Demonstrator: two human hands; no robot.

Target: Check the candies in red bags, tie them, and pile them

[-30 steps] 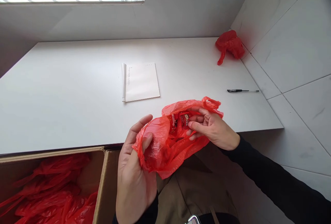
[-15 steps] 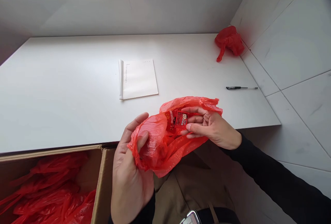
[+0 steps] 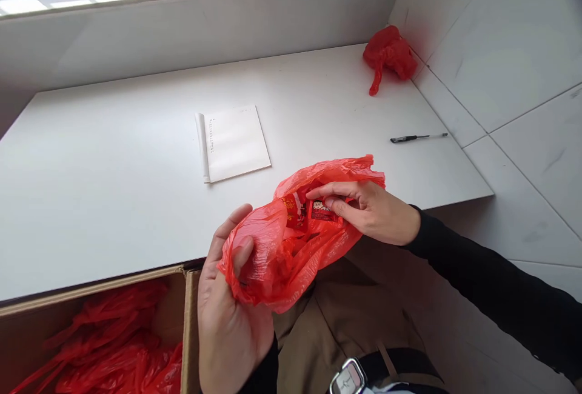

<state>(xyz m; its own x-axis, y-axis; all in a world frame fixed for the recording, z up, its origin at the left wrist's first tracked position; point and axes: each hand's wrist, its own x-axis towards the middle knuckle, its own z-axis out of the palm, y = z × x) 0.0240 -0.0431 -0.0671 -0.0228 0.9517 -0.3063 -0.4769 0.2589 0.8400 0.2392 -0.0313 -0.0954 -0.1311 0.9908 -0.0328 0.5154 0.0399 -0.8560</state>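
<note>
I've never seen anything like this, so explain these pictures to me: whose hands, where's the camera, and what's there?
There is no machine here, just one person's bare hands. Every picture comes from a camera worn on that person's head, looking forward and down. The left hand holds one side of an open, crumpled red plastic bag. The right hand reaches in, its thumb at a small red printed packet; whether it is pinched is unclear. On the flat white table lie a white paper notepad, a slim black-and-clear pen and a bunched-up red plastic bag.
</note>
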